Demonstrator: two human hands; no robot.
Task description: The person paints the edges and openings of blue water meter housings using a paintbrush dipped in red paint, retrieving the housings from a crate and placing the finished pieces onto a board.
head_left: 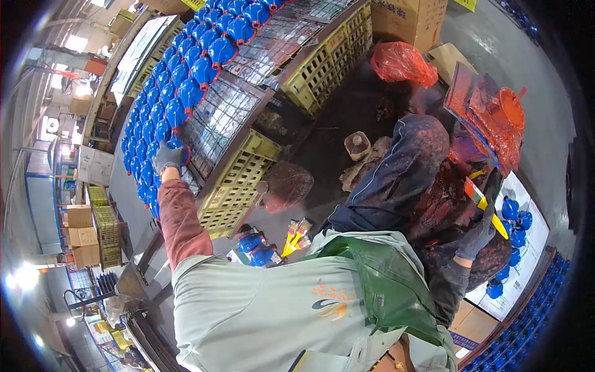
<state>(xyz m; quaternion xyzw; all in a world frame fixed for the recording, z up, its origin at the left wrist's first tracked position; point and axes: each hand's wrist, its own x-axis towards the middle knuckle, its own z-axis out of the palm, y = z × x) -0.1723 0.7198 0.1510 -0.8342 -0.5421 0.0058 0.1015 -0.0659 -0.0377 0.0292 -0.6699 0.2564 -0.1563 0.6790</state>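
My left hand point(168, 157), in a dark grey glove, reaches to the edge of the rows of blue parts point(191, 93) on the wire mesh rack. Its fingers are at one blue part, and whether they grip it cannot be made out. My right hand point(476, 239), also gloved, holds a paintbrush point(496, 223) with a yellow handle and red on it. Beyond the brush stands a red-coated paint container point(508, 108) on a red-smeared board. Several blue parts point(511, 211) lie on a white sheet to the right of my right hand.
Yellow crates point(238, 186) stand under the rack's edge. On the floor are brushes with yellow handles point(296, 239), a cut-open plastic jug point(357, 146) and a red plastic bag point(403, 64). More blue parts point(527, 316) fill a rack at the lower right. Cardboard boxes point(409, 22) stand at the top.
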